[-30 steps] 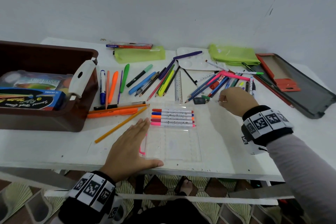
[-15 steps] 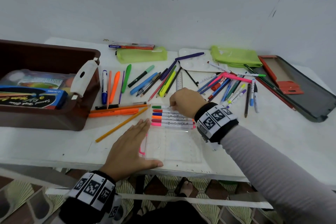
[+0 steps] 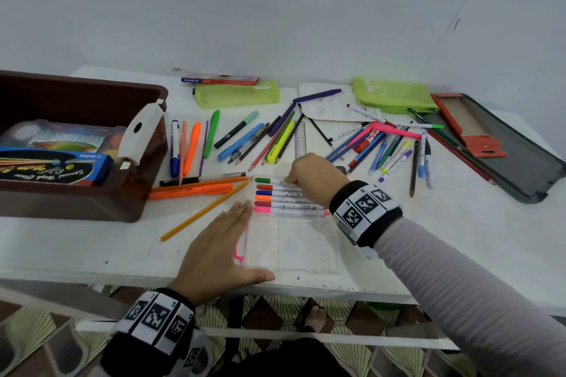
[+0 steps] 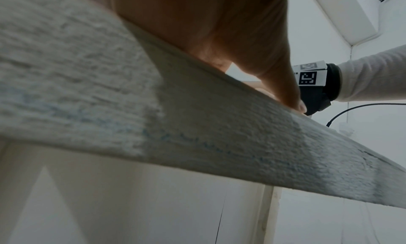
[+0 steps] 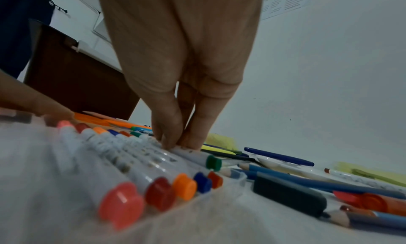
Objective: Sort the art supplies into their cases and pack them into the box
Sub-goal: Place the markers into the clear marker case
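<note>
right hand (image 3: 312, 176) pinches a green marker (image 5: 197, 156) into the clear case (image 3: 291, 242) at the desk's front edge, left hand (image 3: 220, 245) flat steadying it, six markers in, most pens (image 3: 367, 144) loose mid-desk, box (image 3: 82, 144) at the left edge partly packed.

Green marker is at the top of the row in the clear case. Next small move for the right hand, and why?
Probably press the green marker flat, then let go. The right hand pinches its barrel with its fingertips, and it already lies beside the red marker, with six markers now in the clear case. The left hand lies flat at the case's left edge.
</note>
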